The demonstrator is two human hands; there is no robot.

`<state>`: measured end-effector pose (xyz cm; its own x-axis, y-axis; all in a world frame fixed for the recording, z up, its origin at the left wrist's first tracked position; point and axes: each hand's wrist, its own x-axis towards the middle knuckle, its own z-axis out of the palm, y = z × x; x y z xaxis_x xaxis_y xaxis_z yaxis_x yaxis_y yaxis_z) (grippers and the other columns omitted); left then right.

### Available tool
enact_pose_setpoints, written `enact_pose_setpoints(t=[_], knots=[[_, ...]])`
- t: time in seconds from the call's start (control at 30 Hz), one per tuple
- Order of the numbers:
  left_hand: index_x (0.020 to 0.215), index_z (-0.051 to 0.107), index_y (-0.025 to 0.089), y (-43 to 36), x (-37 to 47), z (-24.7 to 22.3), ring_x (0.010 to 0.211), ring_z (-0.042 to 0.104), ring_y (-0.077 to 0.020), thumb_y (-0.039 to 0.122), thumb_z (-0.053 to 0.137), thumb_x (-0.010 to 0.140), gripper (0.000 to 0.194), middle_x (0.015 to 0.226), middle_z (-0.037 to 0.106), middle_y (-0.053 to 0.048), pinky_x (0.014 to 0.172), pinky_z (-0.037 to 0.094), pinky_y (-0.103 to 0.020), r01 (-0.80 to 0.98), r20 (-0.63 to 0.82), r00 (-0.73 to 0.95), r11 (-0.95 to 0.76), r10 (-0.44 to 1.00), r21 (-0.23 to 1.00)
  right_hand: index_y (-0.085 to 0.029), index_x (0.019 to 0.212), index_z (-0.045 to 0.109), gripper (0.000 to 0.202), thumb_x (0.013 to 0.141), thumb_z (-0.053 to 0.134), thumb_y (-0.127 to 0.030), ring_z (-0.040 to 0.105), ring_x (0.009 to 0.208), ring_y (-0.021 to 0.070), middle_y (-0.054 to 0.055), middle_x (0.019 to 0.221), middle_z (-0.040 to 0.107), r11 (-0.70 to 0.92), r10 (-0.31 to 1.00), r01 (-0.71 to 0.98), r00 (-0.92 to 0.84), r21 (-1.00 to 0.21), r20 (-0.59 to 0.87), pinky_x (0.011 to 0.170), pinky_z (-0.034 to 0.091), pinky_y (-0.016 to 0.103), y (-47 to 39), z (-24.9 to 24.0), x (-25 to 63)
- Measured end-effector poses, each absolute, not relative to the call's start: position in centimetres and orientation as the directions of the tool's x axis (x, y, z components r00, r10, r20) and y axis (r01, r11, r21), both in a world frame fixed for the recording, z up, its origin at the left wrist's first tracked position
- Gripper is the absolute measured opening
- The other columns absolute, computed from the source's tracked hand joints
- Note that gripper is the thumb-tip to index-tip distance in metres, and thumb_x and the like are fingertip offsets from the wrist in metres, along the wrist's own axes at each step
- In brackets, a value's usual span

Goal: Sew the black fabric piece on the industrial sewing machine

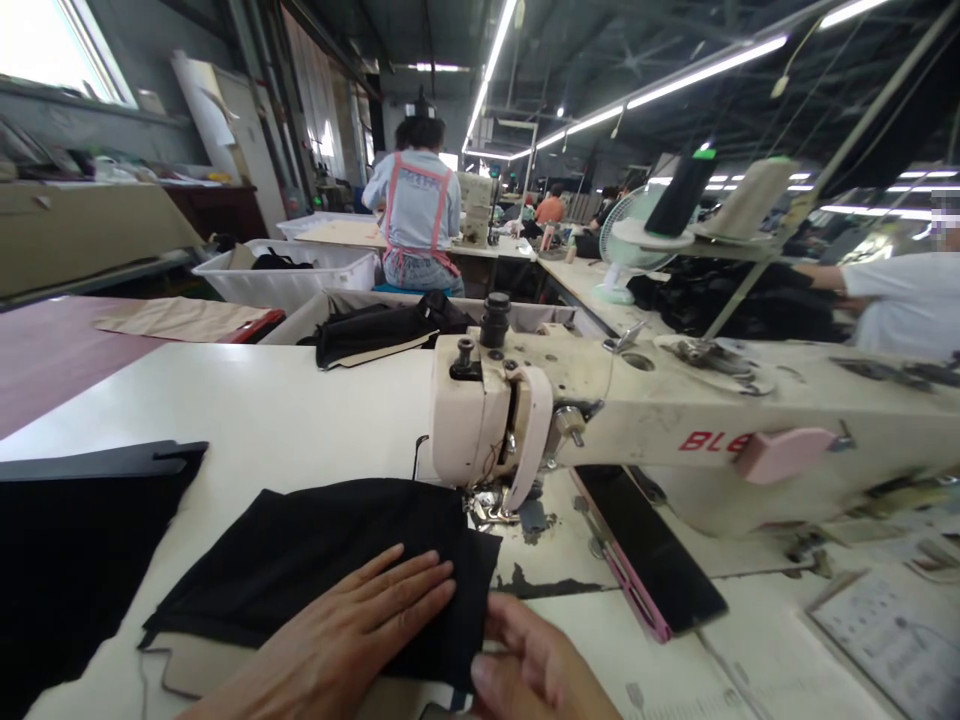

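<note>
Matt black cloth [315,565], glossy tabletop [285,420]

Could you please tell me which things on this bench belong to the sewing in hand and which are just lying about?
In hand:
- black fabric piece, left hand flat on it, right hand at its edge
- sewing machine, presser foot at the fabric's corner

Lying about:
- phone in pink case
- dark fabric stack
- printed sheet
- fan

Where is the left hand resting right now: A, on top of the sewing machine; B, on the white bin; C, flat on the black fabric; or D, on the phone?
C: the left hand lies flat, fingers spread, on the black fabric before the sewing machine.
</note>
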<state>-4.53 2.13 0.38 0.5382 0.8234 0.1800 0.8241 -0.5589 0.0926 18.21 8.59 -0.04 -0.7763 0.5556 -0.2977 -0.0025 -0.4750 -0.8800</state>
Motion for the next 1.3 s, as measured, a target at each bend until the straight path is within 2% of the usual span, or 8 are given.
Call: enact_pose_setpoints(t=[0.1, 0.3, 0.57, 0.8, 0.9, 1.03, 1.17, 1.3], knots=[[0.149, 0.012, 0.027, 2.1, -4.3, 0.7, 0.138, 0.023, -0.0094, 0.013, 0.034, 0.090, 0.064, 0.150, 0.023, 0.007, 0.114, 0.017, -0.031, 0.819, 0.180, 0.531, -0.556, 0.828, 0.140, -0.017, 0.118, 0.057, 0.058, 0.071, 0.077, -0.046, 0.066, 0.089, 0.0189, 0.010, 0.110, 0.066, -0.535, 0.644, -0.139, -0.706, -0.834, -0.295, 0.086, 0.051, 0.035, 9.6, 0.0, 17.4], [0.145, 0.026, 0.030, 2.3, -4.3, 1.1, 0.129, 0.041, -0.0148, 0.008, 0.038, 0.082, 0.067, 0.144, 0.038, 0.005, 0.109, 0.036, -0.031, 0.809, 0.249, 0.516, -0.562, 0.819, 0.173, -0.012, 0.105, 0.061, 0.054, 0.069, 0.077, -0.048, 0.065, 0.067, 0.0149, 0.006, 0.084, 0.069, -0.525, 0.659, -0.105, -0.678, -0.845, -0.325, 0.069, 0.054, 0.031, 11.4, 0.8, 16.3], [0.107, 0.062, 0.021, 8.1, -1.8, 2.2, 0.094, 0.058, -0.0152, 0.017, 0.046, 0.092, 0.023, 0.102, 0.062, -0.002, 0.085, 0.044, -0.025, 0.537, 0.099, 0.138, -0.158, 0.986, 0.829, -0.015, 0.093, 0.058, 0.039, 0.068, 0.077, -0.038, 0.054, 0.058, 0.0070, -0.004, 0.069, 0.061, -0.459, 0.719, 0.002, -0.587, -0.888, -0.373, 0.055, 0.045, 0.016, 11.6, 0.4, 15.4], [0.082, 0.063, 0.017, 10.4, -1.7, 1.5, 0.058, 0.045, -0.0112, 0.017, 0.061, 0.080, 0.003, 0.063, 0.051, 0.004, 0.053, 0.032, -0.021, 0.522, -0.015, 0.085, -0.032, 0.996, 0.852, -0.014, 0.100, 0.053, 0.034, 0.072, 0.065, -0.029, 0.060, 0.062, 0.0128, 0.002, 0.077, 0.065, -0.380, 0.723, 0.030, -0.614, -0.925, -0.317, 0.060, 0.051, 0.025, 11.6, 0.1, 15.4], [0.074, 0.057, 0.014, 10.4, -1.6, 1.1, 0.057, 0.045, -0.0109, 0.012, 0.057, 0.079, 0.005, 0.060, 0.051, 0.004, 0.052, 0.031, -0.021, 0.541, -0.028, 0.002, 0.022, 1.000, 0.841, -0.016, 0.121, 0.047, 0.049, 0.073, 0.058, -0.022, 0.064, 0.071, 0.0203, 0.008, 0.091, 0.065, -0.049, 0.807, 0.266, -0.558, -0.963, -0.195, 0.070, 0.054, 0.039, 11.0, -0.2, 15.7], [0.067, 0.056, 0.014, 10.7, -1.1, 0.9, 0.053, 0.046, -0.0118, 0.010, 0.058, 0.073, 0.008, 0.056, 0.052, 0.002, 0.051, 0.029, -0.022, 0.591, -0.046, -0.141, 0.121, 0.989, 0.797, -0.022, 0.129, 0.047, 0.055, 0.075, 0.055, -0.014, 0.058, 0.105, 0.0316, 0.012, 0.120, 0.057, 0.680, 0.713, 0.555, -0.655, -0.480, 0.252, 0.086, 0.054, 0.052, 10.1, -1.3, 16.7], [0.062, 0.052, 0.014, 11.2, -0.7, 1.0, 0.051, 0.047, -0.0116, 0.007, 0.053, 0.073, 0.013, 0.054, 0.051, 0.002, 0.051, 0.029, -0.022, 0.618, -0.041, -0.177, 0.143, 0.983, 0.773, -0.018, 0.132, 0.047, 0.052, 0.081, 0.051, -0.015, 0.049, 0.123, 0.0280, 0.006, 0.135, 0.053, 0.854, 0.521, 0.490, -0.788, -0.178, 0.328, 0.099, 0.051, 0.048, 10.8, -1.7, 17.7], [0.059, 0.050, 0.014, 11.6, -0.7, 0.7, 0.053, 0.047, -0.0126, 0.002, 0.050, 0.065, 0.014, 0.054, 0.049, 0.001, 0.051, 0.029, -0.023, 0.648, -0.020, -0.193, 0.143, 0.981, 0.748, -0.020, 0.136, 0.043, 0.049, 0.088, 0.049, -0.026, 0.046, 0.128, 0.0269, 0.005, 0.144, 0.043, 0.880, 0.474, 0.461, -0.848, -0.114, 0.236, 0.104, 0.046, 0.053, 12.1, -0.9, 17.9]])
